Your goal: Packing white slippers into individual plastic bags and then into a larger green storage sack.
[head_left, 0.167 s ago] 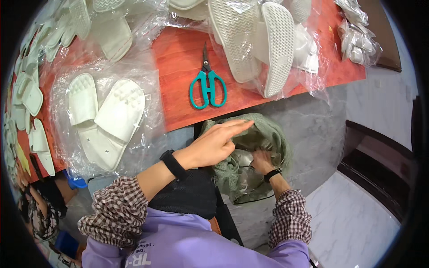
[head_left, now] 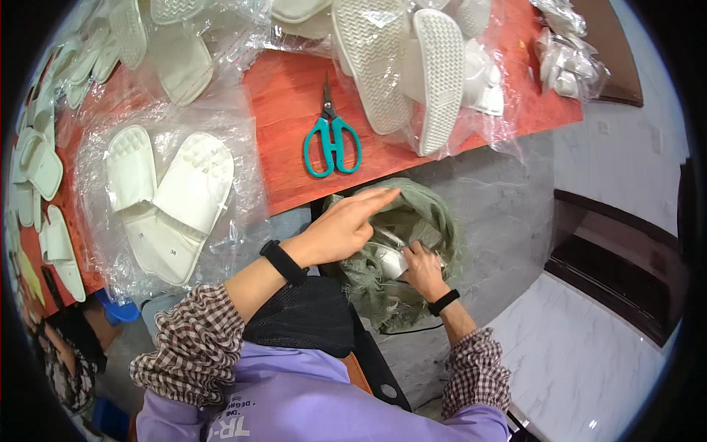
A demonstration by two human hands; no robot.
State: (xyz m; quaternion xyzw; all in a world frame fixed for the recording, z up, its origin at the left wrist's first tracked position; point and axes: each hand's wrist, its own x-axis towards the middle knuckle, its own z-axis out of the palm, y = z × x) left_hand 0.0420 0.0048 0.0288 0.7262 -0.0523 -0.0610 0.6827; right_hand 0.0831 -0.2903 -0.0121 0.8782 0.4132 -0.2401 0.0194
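Observation:
My left hand (head_left: 340,228) reaches over the left rim of a green woven sack (head_left: 440,206), its fingers stretched out and nothing in them. Inside the sack mouth, my right hand (head_left: 425,272) is closed on a white slipper (head_left: 392,263), of which only part shows. More pale things in plastic lie deeper in the sack, partly hidden. On the red table beyond my left arm, a pair of white slippers (head_left: 193,184) lies on clear plastic film (head_left: 247,225). Teal-handled scissors (head_left: 333,147) rest near the table edge, their blades pointing away.
Several bagged slippers (head_left: 372,66) lie at the back of the red table (head_left: 283,92). More slippers (head_left: 40,162) cover its left side. Small wrapped bundles (head_left: 567,62) sit at the far right. Another person's arm (head_left: 62,346) shows at lower left. A dark brown unit (head_left: 611,254) stands right.
My right hand has drawn up and slightly left within the sack, and more of the white slipper shows. The left hand stays stretched over the rim. The whole view has shifted slightly.

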